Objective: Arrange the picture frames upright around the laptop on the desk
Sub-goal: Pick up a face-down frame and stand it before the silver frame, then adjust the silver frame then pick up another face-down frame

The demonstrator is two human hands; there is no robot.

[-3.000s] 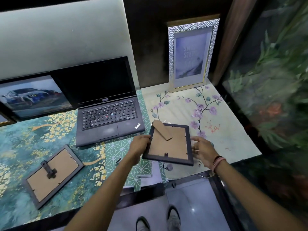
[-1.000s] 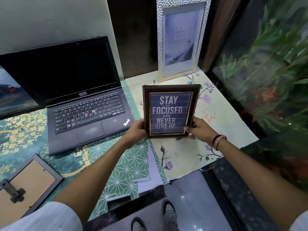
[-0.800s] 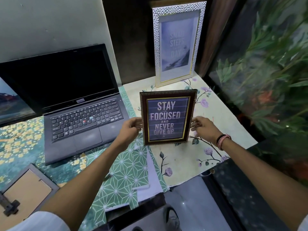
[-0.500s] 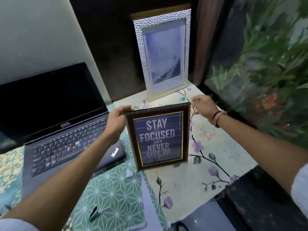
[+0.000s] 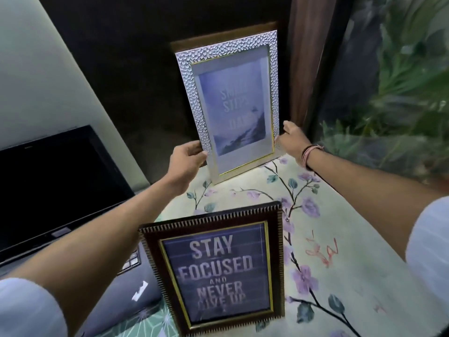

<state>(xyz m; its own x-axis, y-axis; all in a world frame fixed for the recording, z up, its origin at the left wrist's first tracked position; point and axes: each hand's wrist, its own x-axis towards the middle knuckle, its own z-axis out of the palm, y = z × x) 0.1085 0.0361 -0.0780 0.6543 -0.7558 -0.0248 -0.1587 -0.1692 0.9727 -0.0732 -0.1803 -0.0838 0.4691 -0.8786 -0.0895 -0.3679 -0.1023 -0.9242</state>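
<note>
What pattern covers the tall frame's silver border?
Hammered, scale-like dimples on the tall silver picture frame; head view.

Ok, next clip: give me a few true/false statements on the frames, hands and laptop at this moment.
1. Both hands hold the silver frame by its side edges. True: left hand, right hand.
2. The dark frame lies face down. False: it stands upright, text facing the camera.
3. The laptop screen shows a photo. False: it is dark.
4. The right wrist wears bands. True.
</note>
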